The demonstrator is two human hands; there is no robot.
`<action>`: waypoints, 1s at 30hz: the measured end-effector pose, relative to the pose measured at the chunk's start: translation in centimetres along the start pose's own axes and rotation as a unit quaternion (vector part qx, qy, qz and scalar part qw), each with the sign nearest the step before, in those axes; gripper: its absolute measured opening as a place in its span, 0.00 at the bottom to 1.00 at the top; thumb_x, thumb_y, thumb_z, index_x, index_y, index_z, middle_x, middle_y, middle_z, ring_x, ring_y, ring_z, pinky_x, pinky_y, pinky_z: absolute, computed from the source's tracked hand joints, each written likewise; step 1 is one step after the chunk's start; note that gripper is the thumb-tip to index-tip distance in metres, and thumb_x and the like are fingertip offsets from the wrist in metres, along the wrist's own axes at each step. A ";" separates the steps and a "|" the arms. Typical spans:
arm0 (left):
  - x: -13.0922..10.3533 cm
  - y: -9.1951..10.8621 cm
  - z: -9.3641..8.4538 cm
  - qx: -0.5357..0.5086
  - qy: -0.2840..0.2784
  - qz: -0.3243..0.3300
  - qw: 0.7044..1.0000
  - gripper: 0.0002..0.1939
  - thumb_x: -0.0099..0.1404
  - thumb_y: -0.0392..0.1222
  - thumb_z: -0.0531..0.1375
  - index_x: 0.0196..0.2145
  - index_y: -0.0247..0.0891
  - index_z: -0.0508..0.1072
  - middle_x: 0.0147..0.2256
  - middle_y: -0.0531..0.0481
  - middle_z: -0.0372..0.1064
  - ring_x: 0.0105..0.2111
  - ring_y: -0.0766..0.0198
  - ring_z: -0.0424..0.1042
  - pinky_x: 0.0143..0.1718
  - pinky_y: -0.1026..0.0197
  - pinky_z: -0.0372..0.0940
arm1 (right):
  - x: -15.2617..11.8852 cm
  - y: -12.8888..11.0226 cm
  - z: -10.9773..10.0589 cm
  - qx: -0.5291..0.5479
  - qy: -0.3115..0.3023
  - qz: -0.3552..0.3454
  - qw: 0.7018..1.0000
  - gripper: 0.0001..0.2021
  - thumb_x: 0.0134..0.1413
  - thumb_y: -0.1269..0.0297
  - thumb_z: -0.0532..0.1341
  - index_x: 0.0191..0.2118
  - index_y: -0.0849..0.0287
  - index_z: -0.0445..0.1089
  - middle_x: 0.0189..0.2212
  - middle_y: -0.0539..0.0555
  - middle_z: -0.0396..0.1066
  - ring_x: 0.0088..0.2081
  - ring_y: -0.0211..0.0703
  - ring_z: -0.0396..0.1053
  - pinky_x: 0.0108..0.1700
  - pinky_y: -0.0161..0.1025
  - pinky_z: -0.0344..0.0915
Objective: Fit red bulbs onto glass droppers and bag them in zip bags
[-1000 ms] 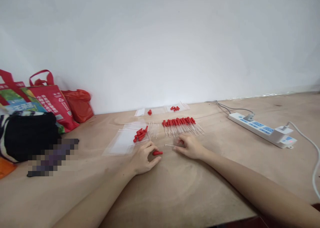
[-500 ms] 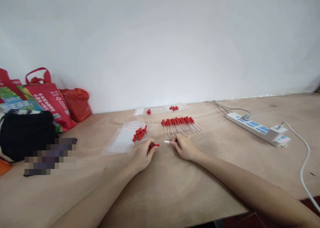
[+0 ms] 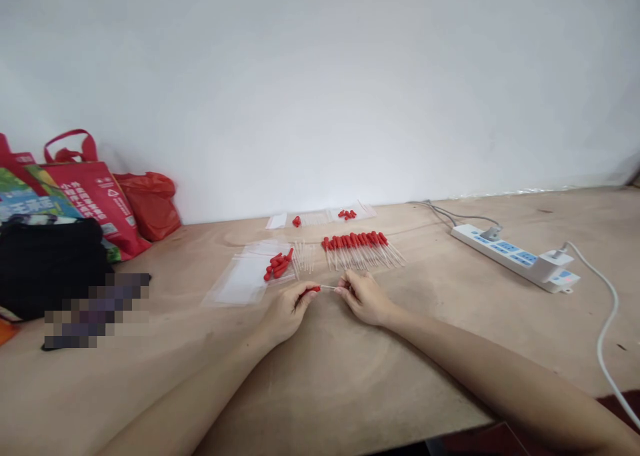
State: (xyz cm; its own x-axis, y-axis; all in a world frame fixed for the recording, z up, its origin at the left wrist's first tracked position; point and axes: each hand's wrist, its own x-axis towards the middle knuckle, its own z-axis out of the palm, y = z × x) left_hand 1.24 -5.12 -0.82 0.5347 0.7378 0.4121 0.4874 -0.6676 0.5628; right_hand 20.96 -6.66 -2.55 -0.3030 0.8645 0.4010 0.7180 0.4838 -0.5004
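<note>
Our left hand [image 3: 293,309] grips the red bulb [image 3: 315,289]; our right hand [image 3: 364,298] pinches the clear tube [image 3: 328,288]. Apart half a second ago, bulb and tube now meet between our hands.

Your wooden table [image 3: 350,389] carries red-topped droppers [image 3: 355,241] in a row at centre, thin clear tubes [image 3: 303,257] beside them, plastic bags [image 3: 237,284] left of centre, a white power strip [image 3: 517,255] at right, and a black bag [image 3: 50,266] at far left.

left hand [image 3: 289,311] and right hand [image 3: 364,297] bare, forearms [image 3: 455,353] uncovered
</note>
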 end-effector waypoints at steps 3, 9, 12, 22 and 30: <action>0.1 0.2 -0.1 0.004 -0.001 -0.010 1.000 0.10 0.63 0.39 0.49 0.37 0.36 0.69 0.31 0.50 0.70 0.31 0.64 0.69 0.33 0.64 0.62 | 0.0 0.0 0.0 0.005 0.007 -0.014 1.000 0.05 0.55 0.65 0.50 0.30 0.59 0.57 0.27 0.49 0.66 0.29 0.36 0.62 0.36 0.37 0.50; 0.1 0.3 -0.2 0.007 -0.001 -0.016 1.000 0.10 0.63 0.39 0.50 0.36 0.36 0.69 0.31 0.51 0.70 0.30 0.65 0.68 0.32 0.65 0.61 | -0.1 0.0 0.0 0.009 0.009 -0.020 1.000 0.05 0.55 0.65 0.50 0.31 0.59 0.58 0.26 0.49 0.66 0.28 0.36 0.62 0.36 0.37 0.49; 0.0 0.2 -0.1 0.006 -0.007 -0.014 1.000 0.10 0.62 0.39 0.50 0.36 0.36 0.70 0.30 0.51 0.70 0.30 0.65 0.68 0.31 0.65 0.61 | -0.1 -0.1 -0.1 0.007 0.000 -0.023 1.000 0.05 0.54 0.65 0.52 0.30 0.59 0.59 0.26 0.49 0.66 0.27 0.36 0.61 0.37 0.37 0.49; 0.0 -0.6 0.3 -0.067 -0.013 -0.064 0.996 0.08 0.56 0.40 0.56 0.34 0.37 0.72 0.27 0.53 0.71 0.25 0.66 0.68 0.27 0.66 0.62 | -0.3 -0.3 -0.4 0.004 -0.023 -0.030 0.999 0.05 0.54 0.65 0.52 0.30 0.59 0.60 0.25 0.49 0.67 0.26 0.35 0.61 0.37 0.38 0.49; 0.0 -1.1 0.6 -0.194 -0.015 -0.099 0.976 0.09 0.57 0.43 0.56 0.34 0.35 0.69 0.29 0.50 0.70 0.29 0.63 0.71 0.32 0.62 0.66 | -0.2 -0.6 -0.4 0.059 0.013 -0.006 0.998 0.08 0.56 0.64 0.49 0.30 0.59 0.60 0.24 0.49 0.66 0.26 0.35 0.61 0.36 0.37 0.51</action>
State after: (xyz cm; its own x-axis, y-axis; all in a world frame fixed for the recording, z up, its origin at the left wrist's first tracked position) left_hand 1.09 -4.49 -1.84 0.4796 0.8410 0.2502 0.2877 -0.4202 0.8606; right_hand 20.84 -7.16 -2.05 -0.2947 0.8552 0.4265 0.6350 0.5087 -0.5814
